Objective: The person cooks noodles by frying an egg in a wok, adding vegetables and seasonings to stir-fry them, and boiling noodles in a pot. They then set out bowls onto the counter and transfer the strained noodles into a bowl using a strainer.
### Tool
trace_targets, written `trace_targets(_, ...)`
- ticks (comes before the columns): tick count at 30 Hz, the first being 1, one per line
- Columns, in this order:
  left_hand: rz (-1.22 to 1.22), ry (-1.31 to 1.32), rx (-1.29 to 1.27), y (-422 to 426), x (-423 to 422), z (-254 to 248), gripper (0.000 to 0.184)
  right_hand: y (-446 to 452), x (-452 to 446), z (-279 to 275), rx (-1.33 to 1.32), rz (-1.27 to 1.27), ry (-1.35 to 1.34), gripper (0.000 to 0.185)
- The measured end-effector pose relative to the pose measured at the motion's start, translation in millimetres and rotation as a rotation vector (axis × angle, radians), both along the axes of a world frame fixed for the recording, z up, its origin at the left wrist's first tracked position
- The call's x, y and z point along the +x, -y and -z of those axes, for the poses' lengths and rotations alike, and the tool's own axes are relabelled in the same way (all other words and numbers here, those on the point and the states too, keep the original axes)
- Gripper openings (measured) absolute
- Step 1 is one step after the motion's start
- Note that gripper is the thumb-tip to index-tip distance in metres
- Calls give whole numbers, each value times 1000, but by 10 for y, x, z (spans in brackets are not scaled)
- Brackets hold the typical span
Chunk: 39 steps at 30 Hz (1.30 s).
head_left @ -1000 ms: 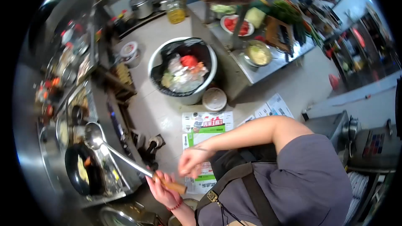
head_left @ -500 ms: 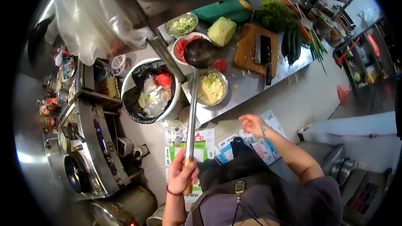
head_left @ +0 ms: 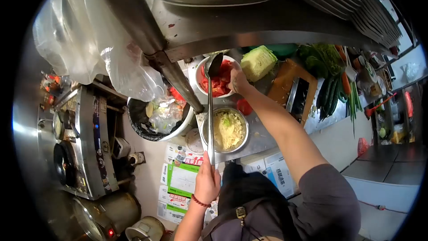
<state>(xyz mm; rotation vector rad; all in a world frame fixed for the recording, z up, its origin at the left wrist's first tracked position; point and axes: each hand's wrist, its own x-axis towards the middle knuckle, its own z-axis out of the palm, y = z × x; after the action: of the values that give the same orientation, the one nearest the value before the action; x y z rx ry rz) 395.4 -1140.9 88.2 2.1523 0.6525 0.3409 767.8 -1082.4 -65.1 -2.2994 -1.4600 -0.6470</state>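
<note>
Person wears a dull grey-purple top (head_left: 285,218), its right sleeve (head_left: 332,196) short — red beaded bracelet (head_left: 200,201) round the left wrist (head_left: 195,212) — plus a small, roughly rectangular brass-toned ornament (head_left: 241,213) in front and black legwear (head_left: 254,192)

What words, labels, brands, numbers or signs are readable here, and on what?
"再来1": red print on the green-and-white floor sheet; its remaining print is too small or blurred.
Blue-and-white floor sheet: characters too blurred to read surely.
Metal counter's front strip: markings too small.
</note>
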Motion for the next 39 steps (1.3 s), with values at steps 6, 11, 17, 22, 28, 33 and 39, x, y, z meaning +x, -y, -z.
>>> trace_targets(6,-215,122,-885,-101,-12,-237,60,-227,-236,-767,-160,-69,-560,62)
trace_targets(11,-444,390,-1542,-82,36,-537,57,-201,685,-421,-186,-344,-696,62)
trace_targets(17,-567,425,-1525,284,174,-620,59,-364,1349,-213,-493,-148,-510,61)
trace_targets(22,-619,449,-1466,664,476,-637,59,-320,1429,-162,-475,-176,-483,60)
trace_targets(28,-756,403,-1319,939,848,-740,56,-35,1435,-276,-390,-236,-508,60)
trace_targets(33,-660,218,-1325,977,1196,-970,24,570,1559,-466,-269,-264,-566,59)
trace_targets(39,-320,287,-1260,959,1333,-535,59,2052,2352,-748,129,-61,-555,58)
